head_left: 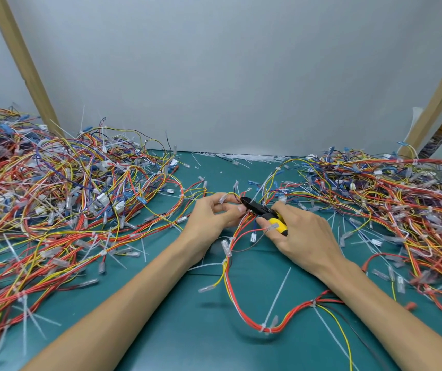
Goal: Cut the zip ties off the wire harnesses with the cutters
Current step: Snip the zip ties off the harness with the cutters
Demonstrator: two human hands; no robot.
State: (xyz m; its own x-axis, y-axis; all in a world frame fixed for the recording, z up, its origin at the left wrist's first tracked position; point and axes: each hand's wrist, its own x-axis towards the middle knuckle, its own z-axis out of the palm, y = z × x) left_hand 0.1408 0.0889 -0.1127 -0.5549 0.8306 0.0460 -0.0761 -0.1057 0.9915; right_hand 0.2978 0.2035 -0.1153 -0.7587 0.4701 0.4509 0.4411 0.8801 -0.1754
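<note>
well out to the left of my grip a big tangle of wire harnesses [62,199] lies heaped on the green mat [182,338]: red, yellow, blue and white wires, with clear terminal sleeves and white ties sticking out of them. behind that heap a wooden post [24,62] slants up in front of the grey wall [227,76].

my left hand [211,215] is curled, with thumb and fingertips pinching the harness in hand [231,266] where its red and yellow wires bunch together. a clear sleeve pokes up between my fingers. from that pinch the harness runs down toward me, loops across the mat and passes under my right forearm. it carries a white zip tie [264,329] at the low bend of the loop.

just right of my left fingertips, against the pinched wires, sits the black head of the cutters [261,210]. i cannot tell whether the blades are apart or closed, because the head is too small and dark. my right hand [302,231] is wrapped round the yellow handles, with the fingers curled over them.

behind both hands, at the foot of the wall, a strip of loose white zip ties [254,157] lies on the mat. well out to the right of my right hand a 2nd heap of harnesses [391,199] spreads to the edge of view, with another wooden post [439,95] rising behind it.
</note>
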